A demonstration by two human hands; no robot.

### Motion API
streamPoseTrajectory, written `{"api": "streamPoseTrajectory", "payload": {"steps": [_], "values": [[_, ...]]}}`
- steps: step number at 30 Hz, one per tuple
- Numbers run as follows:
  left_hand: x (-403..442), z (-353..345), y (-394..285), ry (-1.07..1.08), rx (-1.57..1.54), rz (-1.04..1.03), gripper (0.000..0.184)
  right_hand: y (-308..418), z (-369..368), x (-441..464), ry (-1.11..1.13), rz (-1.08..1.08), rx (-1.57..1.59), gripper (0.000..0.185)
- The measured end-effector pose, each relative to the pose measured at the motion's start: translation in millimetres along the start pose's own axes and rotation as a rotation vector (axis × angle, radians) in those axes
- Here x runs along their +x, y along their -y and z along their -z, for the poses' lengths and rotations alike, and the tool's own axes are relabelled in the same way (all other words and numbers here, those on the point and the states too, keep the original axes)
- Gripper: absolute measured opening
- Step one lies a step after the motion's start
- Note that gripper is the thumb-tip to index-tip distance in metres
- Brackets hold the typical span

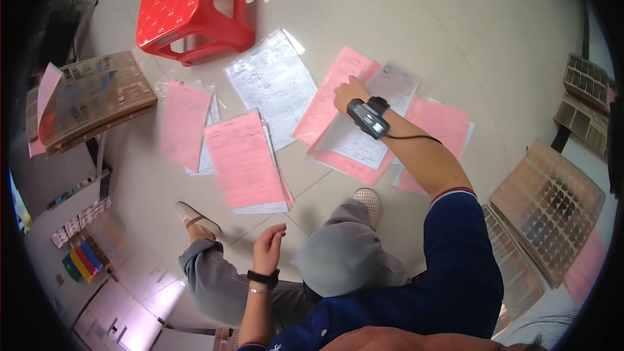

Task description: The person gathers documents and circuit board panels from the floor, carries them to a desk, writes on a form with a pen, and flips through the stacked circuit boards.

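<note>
My right hand (349, 95) is reached out over a pile of papers on the floor, its fingers curled closed. Under it lie a pink sheet (342, 68) and a white printed sheet (354, 138), and a greyish, blurred sheet (398, 83) sits just beyond. Whatever the fingers grip, if anything, is hidden. Near my knee, my left hand (268, 245) is held up with loosely curled fingers and nothing visible in it. Closest to that hand is a stack of pink sheets (244, 162) with white paper beneath. A white sheet in a clear sleeve (272, 84) lies farther off.
A red plastic stool (195, 10) stands at the upper left. Another pink bundle (186, 120) and more pink sheets (442, 127) flank the papers. Flat brown panels lie at left (97, 91) and right (552, 201). My shoes (368, 205) are close to the papers.
</note>
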State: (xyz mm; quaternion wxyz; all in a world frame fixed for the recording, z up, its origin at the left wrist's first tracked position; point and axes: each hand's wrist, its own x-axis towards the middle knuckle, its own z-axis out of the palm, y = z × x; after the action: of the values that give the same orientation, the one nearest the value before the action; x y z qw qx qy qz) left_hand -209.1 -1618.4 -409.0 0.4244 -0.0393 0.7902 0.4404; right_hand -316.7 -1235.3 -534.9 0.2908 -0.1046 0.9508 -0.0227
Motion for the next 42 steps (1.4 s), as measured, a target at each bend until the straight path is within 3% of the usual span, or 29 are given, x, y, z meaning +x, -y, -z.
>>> {"api": "streamPoseTrajectory", "payload": {"steps": [2, 4, 6, 7, 10, 11, 14, 16, 18, 19, 22, 23, 24, 26, 27, 28, 30, 31, 32, 33, 34, 36, 37, 38, 39, 40, 41, 42], "values": [[-23, 8, -7, -0.055, -0.011, 0.052, 0.022, -4, -32, 44, -0.105, 0.073, -0.034, 0.011], [-37, 14, -8, -0.115, -0.004, 0.073, 0.021, -15, -59, 60, -0.425, 0.024, 0.386, 0.011], [-42, 15, -1, -0.166, -0.021, 0.074, 0.021, -17, -22, 43, -0.284, 0.11, 0.179, 0.013], [-42, 14, 3, -0.19, -0.036, 0.059, 0.021, -18, -27, 45, -0.421, 0.15, 0.117, 0.013], [-28, 5, 4, -0.188, -0.113, 0.059, 0.02, -17, -28, 52, -0.271, 0.103, 0.06, 0.012], [-22, 4, 1, -0.156, -0.085, 0.066, 0.021, -17, -29, 48, -0.411, 0.163, 0.006, 0.01], [-5, -2, -5, -0.166, -0.094, 0.015, 0.021, 4, -6, 32, -0.276, 0.273, -0.039, 0.008], [5, -2, -3, -0.101, -0.126, 0.034, 0.032, 41, 2, 10, -0.383, 0.387, 0.01, 0.005], [12, -10, -17, -0.304, -0.017, -0.153, 0.053, 89, -5, -15, -0.531, 0.498, 0.203, 0.006], [15, -11, -24, -0.275, 0.046, -0.17, 0.07, 113, 8, -29, -0.561, 0.599, 0.258, 0.007], [22, -20, -34, -0.215, 0.151, -0.256, 0.074, 170, 31, -56, -0.717, 0.733, 0.377, 0.008], [21, -23, -23, -0.168, 0.093, -0.172, 0.06, 183, 36, -58, -0.746, 0.775, 0.401, 0.01], [22, -24, -13, -0.151, 0.101, -0.173, 0.06, 188, 40, -57, -0.747, 0.756, 0.406, 0.01], [22, -25, 4, -0.099, -0.127, 0.151, 0.04, 196, 46, -55, -0.771, 0.795, 0.354, 0.008], [22, -27, 6, -0.205, -0.097, 0.05, 0.025, 199, 48, -53, -0.775, 0.778, 0.36, 0.008], [23, -27, 8, -0.189, -0.087, 0.05, 0.025, 201, 48, -51, -0.841, 0.797, 0.416, 0.006], [30, -28, 8, -0.384, 0.128, -0.215, 0.018, 201, 50, -48, -0.906, 0.797, 0.464, 0.004], [26, -22, -16, -0.286, 0.229, -0.004, 0.01, 203, 51, -47, -0.943, 0.815, 0.458, 0.004], [28, -20, -15, -0.268, 0.233, -0.011, 0.01, 203, 51, -47, -0.978, 0.834, 0.453, 0.005], [28, -18, -12, -0.325, 0.19, -0.092, 0.009, 203, 50, -49, -0.827, 0.857, 0.406, 0.009], [27, -14, -6, -0.384, 0.145, -0.172, 0.009, 198, 53, -53, -0.825, 0.843, 0.404, 0.009], [34, -4, 19, -0.443, 0.226, -0.283, 0.009, 187, 57, -64, -1.149, 0.778, 0.727, 0.023], [31, -1, 13, -0.465, 0.024, -0.139, 0.009, 175, 49, -67, -1.042, 0.685, 0.777, 0.034], [30, 1, 10, -0.483, -0.177, 0.007, 0.009, 156, 38, -71, -0.981, 0.488, 0.786, 0.035], [28, 7, 16, -0.505, -0.142, 0.016, 0.014, 131, 21, -76, -0.913, 0.29, 0.791, 0.035], [27, 10, 15, -0.495, -0.137, 0.022, 0.014, 112, -42, -70, -1.029, 0.112, 0.811, 0.045], [24, 13, 11, -0.513, -0.202, 0.061, 0.016, 82, -57, -97, -0.818, -0.32, 1.031, 0.057], [21, 15, 7, -0.535, -0.267, 0.099, 0.019, 58, -88, -123, -0.828, -0.638, 1.092, 0.067]]}}
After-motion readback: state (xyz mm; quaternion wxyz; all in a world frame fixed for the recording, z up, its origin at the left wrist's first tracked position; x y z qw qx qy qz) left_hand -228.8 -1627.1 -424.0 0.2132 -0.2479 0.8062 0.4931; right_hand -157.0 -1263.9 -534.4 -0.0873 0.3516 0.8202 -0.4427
